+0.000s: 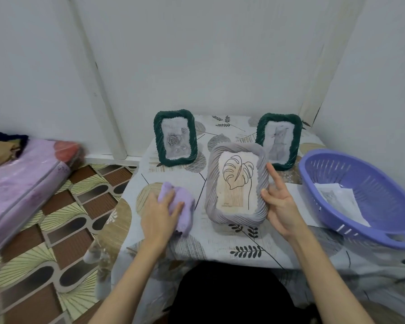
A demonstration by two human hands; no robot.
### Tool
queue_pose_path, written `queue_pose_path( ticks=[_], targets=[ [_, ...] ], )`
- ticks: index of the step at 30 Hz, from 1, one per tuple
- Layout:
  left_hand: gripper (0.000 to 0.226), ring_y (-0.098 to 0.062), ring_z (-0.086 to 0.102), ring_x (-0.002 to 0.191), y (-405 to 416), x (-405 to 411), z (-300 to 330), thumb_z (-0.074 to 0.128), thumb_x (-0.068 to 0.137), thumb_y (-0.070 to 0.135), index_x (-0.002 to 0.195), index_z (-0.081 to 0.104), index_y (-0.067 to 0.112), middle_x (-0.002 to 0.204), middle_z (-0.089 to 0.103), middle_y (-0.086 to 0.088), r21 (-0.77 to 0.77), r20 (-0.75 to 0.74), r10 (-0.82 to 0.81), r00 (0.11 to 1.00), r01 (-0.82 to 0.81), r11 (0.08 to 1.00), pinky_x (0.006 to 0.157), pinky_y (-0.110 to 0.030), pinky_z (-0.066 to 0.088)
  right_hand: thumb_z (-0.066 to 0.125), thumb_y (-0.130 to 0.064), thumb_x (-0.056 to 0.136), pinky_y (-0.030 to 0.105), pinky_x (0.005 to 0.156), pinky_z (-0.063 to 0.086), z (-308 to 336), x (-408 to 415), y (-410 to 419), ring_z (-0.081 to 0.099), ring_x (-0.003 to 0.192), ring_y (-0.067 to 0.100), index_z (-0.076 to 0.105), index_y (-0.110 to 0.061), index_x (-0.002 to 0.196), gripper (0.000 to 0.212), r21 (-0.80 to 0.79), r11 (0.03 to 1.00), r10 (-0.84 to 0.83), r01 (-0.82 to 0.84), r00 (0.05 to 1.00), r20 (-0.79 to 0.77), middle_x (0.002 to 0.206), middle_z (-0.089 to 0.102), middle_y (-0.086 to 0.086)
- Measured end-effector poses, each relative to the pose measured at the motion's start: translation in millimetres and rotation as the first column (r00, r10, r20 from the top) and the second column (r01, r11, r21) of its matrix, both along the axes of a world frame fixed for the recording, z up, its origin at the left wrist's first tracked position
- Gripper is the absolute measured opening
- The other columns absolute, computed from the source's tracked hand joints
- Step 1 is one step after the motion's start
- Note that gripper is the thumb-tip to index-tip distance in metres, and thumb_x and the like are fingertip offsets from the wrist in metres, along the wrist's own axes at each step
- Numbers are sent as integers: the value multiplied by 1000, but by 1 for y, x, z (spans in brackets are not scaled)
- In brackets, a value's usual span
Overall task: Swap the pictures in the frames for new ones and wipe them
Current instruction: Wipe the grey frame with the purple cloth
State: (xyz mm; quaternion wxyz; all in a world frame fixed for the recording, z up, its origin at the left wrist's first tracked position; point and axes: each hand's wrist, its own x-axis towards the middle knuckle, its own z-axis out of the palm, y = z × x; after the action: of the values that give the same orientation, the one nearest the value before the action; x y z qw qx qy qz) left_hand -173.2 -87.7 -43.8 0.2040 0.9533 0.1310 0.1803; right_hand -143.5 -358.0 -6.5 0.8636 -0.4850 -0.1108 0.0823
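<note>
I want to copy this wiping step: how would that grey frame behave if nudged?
The grey frame stands tilted with the right hand at its edge, so it probably tips easily. Its ridged border likely offers grip. It looks light.

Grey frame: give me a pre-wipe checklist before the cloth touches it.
1. Grey frame steadied by right hand at its right edge: ok.
2. Lilac cloth gripped in left hand: ok.
3. Cloth on the frame: not ok, it lies beside it on the table.
4. Leaf picture seated in the frame: ok.
5. Cloth clean or damp: cannot tell.
</note>
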Motion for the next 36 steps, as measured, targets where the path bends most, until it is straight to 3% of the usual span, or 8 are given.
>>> queue_pose_path(
  ticks=[5, 8, 11, 15, 19, 23, 29, 36],
  targets=[
    [62, -38, 48, 111, -6, 1, -16, 42, 72, 73, 104, 69, 27, 125, 51, -21, 196, -63, 65, 996, -51, 979, 89, -46, 37, 66, -9, 63, 32, 92, 51, -1, -1, 3, 57, 118, 20, 43, -33, 134, 79, -30, 999, -24, 24, 1000, -1, 122, 64, 5],
    [47, -39, 44, 119, -9, 4, -14, 64, 77, 50, 103, 66, 11, 129, 50, -23, 181, -80, 83, 993, -67, 981, 97, -47, 34, 65, -8, 65, 32, 93, 50, -2, -2, 1, 58, 117, 19, 45, -33, 133, 75, -52, 998, -24, 24, 1000, 4, 121, 65, 4],
    [26, -31, 52, 105, -12, 10, -4, 53, 88, 23, 103, 58, 2, 112, 59, -16, 81, -101, 38, 994, -30, 996, 95, -42, 39, 65, -7, 64, 33, 94, 50, -4, -3, -2, 57, 117, 20, 46, -33, 133, 76, -48, 999, -26, 26, 1000, 2, 120, 65, 4],
    [18, -19, 54, 79, -17, 3, 15, 49, 93, 10, 110, 50, 2, 93, 58, -5, -366, 256, -45, 966, 140, 920, 70, -33, 47, 74, -9, 66, 36, 98, 46, -6, 0, -3, 54, 121, 22, 47, -34, 132, 75, -33, 999, -39, 39, 999, -7, 126, 61, 6],
    [38, -14, 55, 105, -30, -6, 20, 51, 91, 16, 127, 51, 6, 120, 58, -8, -101, 527, -310, 791, 421, 902, 94, -23, 44, 79, -15, 59, 32, 93, 50, -6, 2, 6, 58, 116, 19, 42, -29, 138, 88, -72, 996, -43, 43, 999, -5, 119, 65, 3],
    [36, -36, 47, 124, -40, 0, 2, 45, 94, 30, 129, 51, 23, 142, 43, -14, 146, 422, -527, 738, 518, 843, 100, -45, 44, 91, -27, 46, 31, 93, 50, -4, 0, 16, 58, 115, 17, 47, -31, 134, 98, -54, 998, -30, 30, 1000, 0, 124, 62, 4],
    [44, -23, 19, 136, -46, -1, -7, 55, 87, 38, 130, 48, 34, 154, 8, -8, -105, 293, -519, 803, 566, 817, 110, -44, 21, 91, -28, 48, 32, 95, 49, -3, -1, 19, 51, 124, 22, 50, -34, 131, 92, -50, 999, 17, -17, 1000, 2, 136, 53, 6],
    [30, -38, 34, 133, -32, 1, 3, 51, 89, 38, 117, 61, 35, 148, 27, -21, -78, 295, -553, 779, 597, 798, 105, -48, 37, 92, -30, 44, 33, 96, 49, -2, -3, 17, 52, 123, 20, 50, -33, 131, 97, -23, 1000, -10, 9, 1000, -13, 135, 54, 5]
  ],
)
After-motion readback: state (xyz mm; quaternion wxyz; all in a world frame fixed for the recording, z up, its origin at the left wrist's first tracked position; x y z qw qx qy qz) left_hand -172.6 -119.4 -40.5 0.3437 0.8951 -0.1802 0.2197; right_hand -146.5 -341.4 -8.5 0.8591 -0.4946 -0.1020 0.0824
